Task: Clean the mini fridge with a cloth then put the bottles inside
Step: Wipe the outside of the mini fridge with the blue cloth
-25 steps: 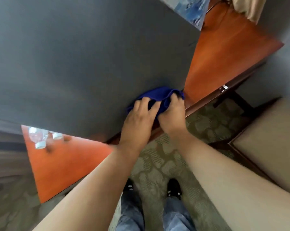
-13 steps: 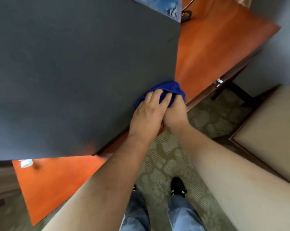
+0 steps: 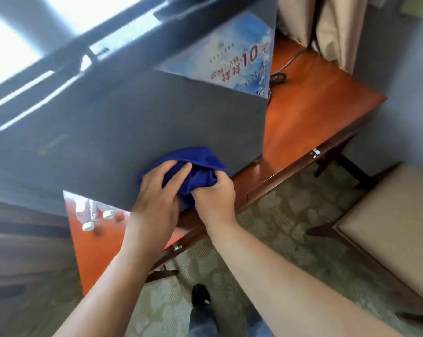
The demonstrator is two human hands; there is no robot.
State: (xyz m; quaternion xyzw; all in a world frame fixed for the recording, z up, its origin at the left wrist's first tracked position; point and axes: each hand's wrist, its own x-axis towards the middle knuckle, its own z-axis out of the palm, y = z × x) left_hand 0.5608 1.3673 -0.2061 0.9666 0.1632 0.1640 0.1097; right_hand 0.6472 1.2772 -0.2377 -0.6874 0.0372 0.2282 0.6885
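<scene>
Centre of frame: L hand (image 3: pixel 157 193) presses fingers onto blue cloth (image 3: pixel 200 164); R hand (image 3: pixel 214 200) grips its bunched part, both against grey mini fridge (image 3: pixel 132 132). Lower left: capped bottles (image 3: pixel 93 215) on orange table (image 3: pixel 302 113). Right edge: beige chair (image 3: pixel 388 215).

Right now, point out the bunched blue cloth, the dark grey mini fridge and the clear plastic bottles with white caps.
blue cloth (image 3: pixel 200 158): head view, upper fold of the bunch.
grey mini fridge (image 3: pixel 157 122): head view, bare flat panel above the cloth.
clear plastic bottles (image 3: pixel 108 214): head view, white cap of one bottle.
</scene>
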